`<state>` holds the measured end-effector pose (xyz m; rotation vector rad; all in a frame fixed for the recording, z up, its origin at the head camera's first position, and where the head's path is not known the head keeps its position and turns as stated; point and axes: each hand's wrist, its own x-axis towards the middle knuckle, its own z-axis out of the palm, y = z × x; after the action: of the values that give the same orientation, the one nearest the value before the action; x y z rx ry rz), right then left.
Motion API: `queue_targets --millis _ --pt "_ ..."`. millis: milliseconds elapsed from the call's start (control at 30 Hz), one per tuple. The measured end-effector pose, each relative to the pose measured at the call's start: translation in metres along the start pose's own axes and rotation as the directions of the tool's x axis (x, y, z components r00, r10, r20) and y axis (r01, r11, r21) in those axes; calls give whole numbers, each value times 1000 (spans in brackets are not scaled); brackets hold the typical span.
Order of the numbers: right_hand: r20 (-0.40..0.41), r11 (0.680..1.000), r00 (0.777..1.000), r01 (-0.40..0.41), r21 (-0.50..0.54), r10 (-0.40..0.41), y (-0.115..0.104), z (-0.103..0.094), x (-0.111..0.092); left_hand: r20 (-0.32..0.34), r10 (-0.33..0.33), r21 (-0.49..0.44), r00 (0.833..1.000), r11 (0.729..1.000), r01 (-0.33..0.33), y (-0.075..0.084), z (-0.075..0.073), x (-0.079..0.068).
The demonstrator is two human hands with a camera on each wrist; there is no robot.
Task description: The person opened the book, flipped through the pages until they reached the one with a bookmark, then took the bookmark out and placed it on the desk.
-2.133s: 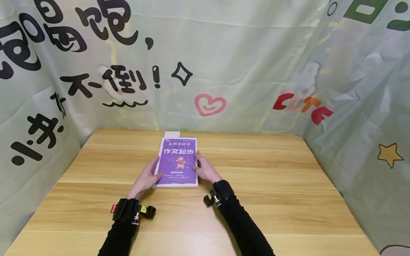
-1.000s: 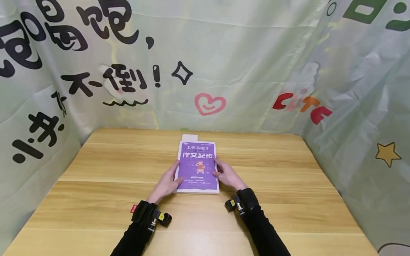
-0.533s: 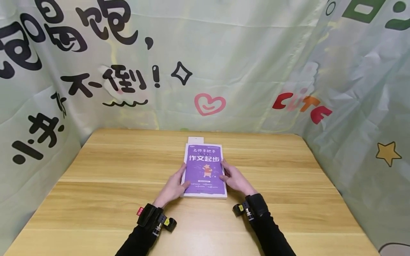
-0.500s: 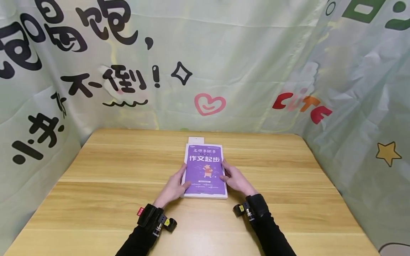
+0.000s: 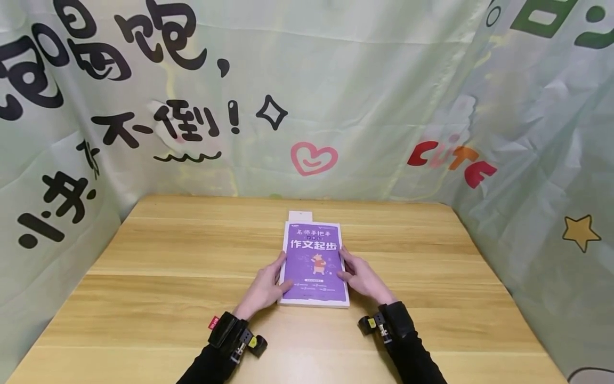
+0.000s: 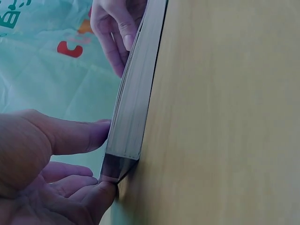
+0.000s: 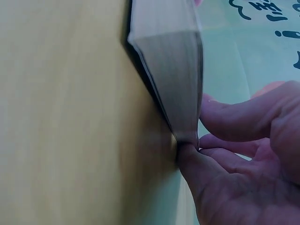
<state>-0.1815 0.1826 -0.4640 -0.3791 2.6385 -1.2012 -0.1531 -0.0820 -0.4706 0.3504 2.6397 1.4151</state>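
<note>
A thick purple book [image 5: 315, 250] with a bear-like figure on its cover lies face up near the middle of the table, between both hands. A white card or flap [image 5: 300, 216] sticks out past its far edge. The left hand [image 5: 261, 288] grips the book's left side, thumb over the cover and fingers along the side. On the opposite side, the right hand [image 5: 366, 277] holds it in the same way. In the left wrist view, the page block [image 6: 133, 93] shows layered edges; whether it is one book or several stacked, I cannot tell. The right wrist view shows the page edges [image 7: 171, 75] close to the tabletop.
The wooden table [image 5: 192, 234] stretches out on all sides of the book. A pale green printed curtain [image 5: 360, 96] hangs behind the table and along both its sides. Each wrist bears a small black camera [image 5: 258, 345].
Both hands have moved the book to the right and toward the person, keeping their hold on its two sides. Over the last half second the motion is smaller.
</note>
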Motion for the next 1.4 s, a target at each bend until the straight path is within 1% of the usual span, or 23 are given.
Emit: queue_targets --millis 100,200,433,800,1000,1167,1233,1400 --pt "-2 1000 1000 5 -5 -5 2 -1 -3 14 8 -17 1000 1000 -8 0 1 -1" --pt "3 1000 1000 10 0 -10 5 -2 -6 22 29 -39 999 999 -28 1 3 -2" --pt "15 1000 1000 12 26 -13 7 -5 -11 30 25 -72 999 997 -23 2 6 -2" --pt "21 1000 1000 3 22 -4 6 -6 -12 8 38 -36 999 999 -38 0 8 -1" --pt "24 1000 1000 6 26 -7 6 -7 -12 8 45 -48 999 998 -45 0 7 -2" --pt "24 1000 1000 8 23 -9 7 -7 -12 17 20 -65 1000 998 -19 2 7 -3" --pt "24 1000 1000 8 26 -8 7 -7 -12 15 9 -60 1000 998 -8 2 7 -3" --pt "25 999 1000 12 42 -13 7 -7 -12 5 13 -22 1000 1000 -13 3 7 -3"
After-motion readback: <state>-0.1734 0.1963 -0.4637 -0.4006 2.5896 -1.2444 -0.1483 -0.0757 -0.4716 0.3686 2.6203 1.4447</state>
